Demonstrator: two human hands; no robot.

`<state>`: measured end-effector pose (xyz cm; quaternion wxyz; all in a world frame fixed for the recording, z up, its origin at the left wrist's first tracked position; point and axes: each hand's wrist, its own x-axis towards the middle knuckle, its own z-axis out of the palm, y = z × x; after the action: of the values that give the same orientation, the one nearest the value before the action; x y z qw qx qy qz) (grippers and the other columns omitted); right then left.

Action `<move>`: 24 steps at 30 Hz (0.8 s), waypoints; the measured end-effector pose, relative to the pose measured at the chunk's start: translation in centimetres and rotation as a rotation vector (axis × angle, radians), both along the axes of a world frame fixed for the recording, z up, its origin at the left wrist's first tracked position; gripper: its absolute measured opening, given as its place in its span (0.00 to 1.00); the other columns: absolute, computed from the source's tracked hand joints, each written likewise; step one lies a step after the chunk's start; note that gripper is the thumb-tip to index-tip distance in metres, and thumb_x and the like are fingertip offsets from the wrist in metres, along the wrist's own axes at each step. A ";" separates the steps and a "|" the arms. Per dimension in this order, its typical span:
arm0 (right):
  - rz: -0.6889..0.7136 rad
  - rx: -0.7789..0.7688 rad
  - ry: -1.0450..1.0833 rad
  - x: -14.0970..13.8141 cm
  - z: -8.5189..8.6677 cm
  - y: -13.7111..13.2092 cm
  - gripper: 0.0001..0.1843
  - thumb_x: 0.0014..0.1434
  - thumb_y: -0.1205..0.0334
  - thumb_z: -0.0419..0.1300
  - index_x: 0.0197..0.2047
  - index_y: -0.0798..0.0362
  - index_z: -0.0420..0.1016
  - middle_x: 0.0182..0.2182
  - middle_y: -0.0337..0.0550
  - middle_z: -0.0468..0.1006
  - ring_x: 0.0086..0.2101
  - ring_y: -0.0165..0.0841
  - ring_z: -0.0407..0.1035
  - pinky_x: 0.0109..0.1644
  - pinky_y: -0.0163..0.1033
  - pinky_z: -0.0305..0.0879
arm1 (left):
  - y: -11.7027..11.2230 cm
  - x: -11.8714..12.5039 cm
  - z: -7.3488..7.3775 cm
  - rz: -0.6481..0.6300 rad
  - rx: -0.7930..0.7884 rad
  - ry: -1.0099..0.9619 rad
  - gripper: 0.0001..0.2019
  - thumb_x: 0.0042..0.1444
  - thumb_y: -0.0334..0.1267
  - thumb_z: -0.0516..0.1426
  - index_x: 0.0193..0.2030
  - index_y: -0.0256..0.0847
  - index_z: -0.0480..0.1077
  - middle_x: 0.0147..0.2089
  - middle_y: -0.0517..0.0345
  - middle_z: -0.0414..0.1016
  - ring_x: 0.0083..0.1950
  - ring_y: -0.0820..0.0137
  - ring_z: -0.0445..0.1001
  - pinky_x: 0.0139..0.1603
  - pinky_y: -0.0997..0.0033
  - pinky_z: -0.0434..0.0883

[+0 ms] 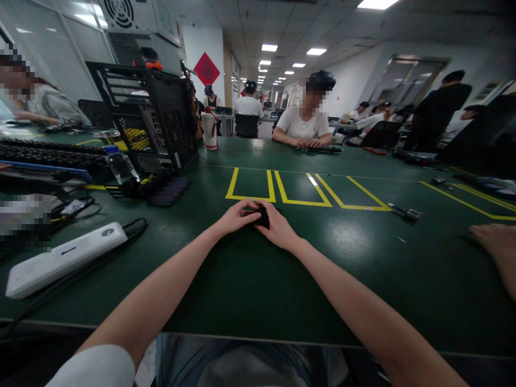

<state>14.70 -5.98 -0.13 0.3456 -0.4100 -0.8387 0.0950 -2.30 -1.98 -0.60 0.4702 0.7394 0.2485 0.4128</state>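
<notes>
Both of my hands meet over the green tabletop [258, 269], just in front of the yellow tape outlines. Between them is a small black object [263, 217], mostly covered by fingers, so its kind cannot be made out. My left hand [238, 216] grips it from the left, thumb reaching across to it. From the other side my right hand [278, 228] curls its fingers around the same black object. The fingertips of the two hands touch or nearly touch at the top.
Left of my arms lie a white power strip [68, 260] with a black cable, a plastic bottle [121, 164] and an open black computer case [149, 115]. A paper cup [210, 130] stands behind. On the right are a small metal-and-black item [407, 213] and another person's hand [494, 247]. A person [304, 121] sits opposite.
</notes>
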 end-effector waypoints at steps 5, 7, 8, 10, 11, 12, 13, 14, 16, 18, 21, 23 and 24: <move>-0.006 0.000 -0.010 0.0 0.0 0.1 0.33 0.51 0.64 0.56 0.58 0.50 0.45 0.55 0.49 0.58 0.55 0.40 0.55 0.58 0.50 0.54 | 0.0 0.1 0.1 0.018 0.007 -0.024 0.11 0.48 0.33 0.57 0.40 0.38 0.64 0.48 0.55 0.64 0.49 0.68 0.67 0.53 0.58 0.64; -0.008 -0.001 -0.011 0.0 0.0 0.1 0.33 0.51 0.63 0.56 0.58 0.50 0.45 0.54 0.49 0.58 0.54 0.40 0.56 0.58 0.51 0.55 | 0.1 0.1 0.0 0.032 0.018 -0.011 0.16 0.47 0.32 0.59 0.44 0.39 0.63 0.49 0.54 0.64 0.49 0.67 0.67 0.53 0.57 0.64; -0.007 -0.003 -0.013 0.0 -0.1 0.2 0.33 0.51 0.63 0.56 0.58 0.50 0.45 0.54 0.49 0.58 0.54 0.40 0.56 0.57 0.51 0.55 | 0.2 0.0 -0.2 0.042 0.016 -0.005 0.19 0.46 0.31 0.59 0.46 0.39 0.63 0.49 0.53 0.64 0.49 0.66 0.67 0.53 0.57 0.64; -0.009 0.000 -0.012 0.0 -0.1 0.1 0.33 0.51 0.63 0.56 0.57 0.50 0.45 0.54 0.49 0.59 0.54 0.40 0.56 0.57 0.51 0.55 | 0.4 -0.1 -0.5 0.057 0.001 0.000 0.24 0.44 0.31 0.61 0.49 0.39 0.61 0.50 0.51 0.64 0.49 0.66 0.68 0.53 0.56 0.64; -0.009 0.001 -0.010 0.0 0.0 0.1 0.33 0.51 0.63 0.56 0.57 0.51 0.46 0.54 0.49 0.59 0.54 0.40 0.56 0.57 0.50 0.55 | 0.6 -0.2 -0.7 0.060 -0.009 0.001 0.24 0.44 0.31 0.61 0.50 0.38 0.61 0.51 0.50 0.64 0.49 0.66 0.68 0.53 0.56 0.64; -0.009 -0.001 -0.009 0.1 0.0 0.1 0.33 0.51 0.63 0.56 0.57 0.51 0.46 0.54 0.49 0.59 0.54 0.40 0.56 0.57 0.50 0.55 | 0.7 -0.2 -0.9 0.061 -0.017 0.007 0.25 0.44 0.31 0.61 0.50 0.39 0.61 0.52 0.50 0.64 0.50 0.66 0.68 0.53 0.56 0.64; -0.010 -0.005 -0.007 0.1 0.0 0.0 0.32 0.51 0.63 0.56 0.57 0.50 0.46 0.54 0.49 0.59 0.54 0.40 0.56 0.57 0.50 0.55 | 0.7 -0.3 -1.1 0.060 -0.015 0.021 0.25 0.44 0.32 0.61 0.51 0.39 0.61 0.52 0.50 0.64 0.50 0.65 0.68 0.53 0.56 0.64; -0.012 -0.012 -0.007 0.1 0.0 0.0 0.32 0.51 0.63 0.56 0.57 0.50 0.46 0.54 0.49 0.59 0.54 0.40 0.57 0.57 0.50 0.55 | 0.8 -0.4 -1.2 0.057 -0.002 0.043 0.24 0.45 0.32 0.60 0.51 0.40 0.61 0.52 0.51 0.64 0.49 0.65 0.68 0.53 0.56 0.65; -0.017 -0.024 -0.010 0.1 0.1 0.0 0.33 0.51 0.63 0.56 0.57 0.50 0.45 0.54 0.49 0.59 0.54 0.40 0.56 0.57 0.51 0.55 | 0.7 -0.6 -1.3 0.059 0.044 0.103 0.24 0.46 0.33 0.60 0.51 0.41 0.61 0.50 0.52 0.66 0.49 0.65 0.68 0.52 0.56 0.65; -0.022 -0.026 -0.014 0.1 0.0 0.1 0.33 0.51 0.63 0.56 0.57 0.50 0.46 0.54 0.49 0.59 0.54 0.40 0.56 0.57 0.50 0.55 | 0.5 -0.7 -1.3 0.074 0.088 0.152 0.23 0.46 0.34 0.60 0.51 0.42 0.61 0.49 0.53 0.67 0.48 0.65 0.69 0.50 0.56 0.66; -0.023 -0.018 -0.011 0.0 -0.1 0.2 0.33 0.50 0.64 0.56 0.57 0.51 0.47 0.54 0.49 0.59 0.54 0.40 0.56 0.58 0.49 0.54 | 0.2 -0.8 -1.0 0.082 0.100 0.183 0.22 0.46 0.34 0.60 0.49 0.42 0.61 0.48 0.53 0.67 0.44 0.67 0.71 0.47 0.58 0.69; -0.018 -0.017 -0.007 0.0 -0.1 0.2 0.32 0.50 0.65 0.56 0.57 0.51 0.47 0.54 0.49 0.59 0.54 0.40 0.56 0.58 0.49 0.54 | 0.1 -0.8 -0.8 0.067 0.084 0.188 0.22 0.46 0.34 0.59 0.49 0.42 0.60 0.49 0.52 0.66 0.42 0.68 0.72 0.45 0.60 0.70; -0.014 -0.017 -0.004 0.0 0.0 0.2 0.32 0.50 0.65 0.56 0.57 0.51 0.47 0.54 0.49 0.59 0.54 0.40 0.56 0.58 0.50 0.54 | 0.0 -0.8 -0.7 0.058 0.074 0.189 0.22 0.46 0.34 0.59 0.49 0.42 0.60 0.49 0.52 0.66 0.42 0.68 0.72 0.44 0.61 0.70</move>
<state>14.74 -5.81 -0.16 0.3411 -0.4191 -0.8356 0.0988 -3.12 -1.98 -1.28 0.4051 0.7843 0.2976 0.3637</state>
